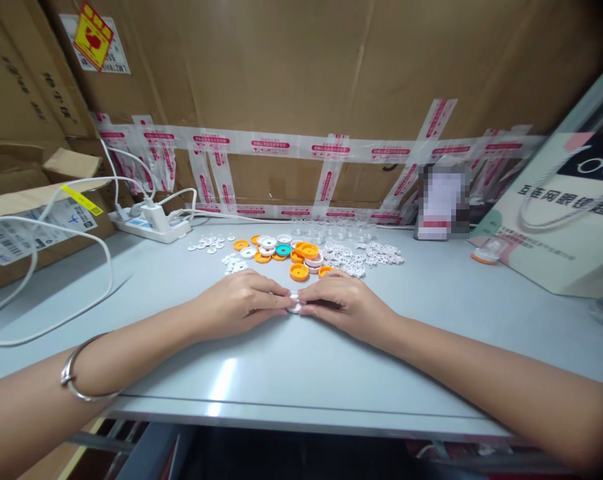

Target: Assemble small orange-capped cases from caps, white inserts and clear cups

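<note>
Between my two hands, close to the tabletop, is a small round white plastic piece (295, 305). My left hand (239, 300) pinches it from the left, and my right hand (344, 300) grips it from the right. Fingers cover much of it, so its exact kind is hidden. Just beyond my hands lie several orange rings (299, 272), white rings (267, 243) and a teal ring (283, 250). Small white plastic parts (349, 260) are heaped to the right of these, with white pegged discs (212, 244) to the left.
Clear plastic cups (331, 230) line the back of the grey table (261, 373). A white power strip (154, 227) with looping cables stands left, by an open cardboard box (36, 220). On the right are a phone (436, 203), an orange-based clear piece (487, 252) and a paper bag (556, 220).
</note>
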`<state>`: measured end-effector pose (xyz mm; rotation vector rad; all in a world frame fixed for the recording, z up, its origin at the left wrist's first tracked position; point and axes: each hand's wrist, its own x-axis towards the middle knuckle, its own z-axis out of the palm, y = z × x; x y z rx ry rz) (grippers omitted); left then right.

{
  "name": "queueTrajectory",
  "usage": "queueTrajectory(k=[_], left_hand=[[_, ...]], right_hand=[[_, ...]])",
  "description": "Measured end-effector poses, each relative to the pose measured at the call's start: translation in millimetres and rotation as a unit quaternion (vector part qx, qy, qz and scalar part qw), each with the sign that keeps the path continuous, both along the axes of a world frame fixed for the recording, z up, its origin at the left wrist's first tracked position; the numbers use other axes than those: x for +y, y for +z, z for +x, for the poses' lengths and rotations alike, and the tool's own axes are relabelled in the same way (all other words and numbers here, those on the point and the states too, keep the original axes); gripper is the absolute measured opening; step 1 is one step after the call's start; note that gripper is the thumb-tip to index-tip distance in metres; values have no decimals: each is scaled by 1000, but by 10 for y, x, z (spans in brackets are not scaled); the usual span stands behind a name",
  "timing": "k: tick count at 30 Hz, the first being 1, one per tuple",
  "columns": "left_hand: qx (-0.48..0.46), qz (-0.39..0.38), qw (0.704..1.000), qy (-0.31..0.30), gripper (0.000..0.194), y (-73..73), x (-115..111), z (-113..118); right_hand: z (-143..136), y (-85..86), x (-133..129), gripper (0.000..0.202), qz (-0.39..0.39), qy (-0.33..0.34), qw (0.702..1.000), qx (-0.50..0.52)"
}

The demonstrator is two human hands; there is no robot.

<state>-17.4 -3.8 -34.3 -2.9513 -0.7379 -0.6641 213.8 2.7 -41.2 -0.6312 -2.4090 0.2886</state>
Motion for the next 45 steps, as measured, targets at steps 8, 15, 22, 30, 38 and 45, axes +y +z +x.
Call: queueTrajectory(k=[8, 15, 22, 30, 38, 45], left_hand=[[4, -49, 999, 0, 25, 24, -11, -6], [11, -84, 996, 8, 26, 28, -15, -9], [39, -73, 996, 22, 27, 52, -58, -9], [-47, -43, 998, 4, 25, 118, 90, -87], [35, -64, 962, 263, 29, 292, 641, -819], [52, -149, 958, 239, 31, 329, 579, -804]], right_hand=[[0, -44, 20, 12, 32, 25, 999, 15], [-1, -57, 18, 13, 47, 14, 999, 1], [-13, -34, 12, 12, 28, 13, 1000, -6], [-11, 34, -6, 13, 11, 25, 1000, -9], [16, 69, -8, 14, -15, 3, 1000, -8], [33, 70, -7, 15, -13, 10, 1000, -9]])
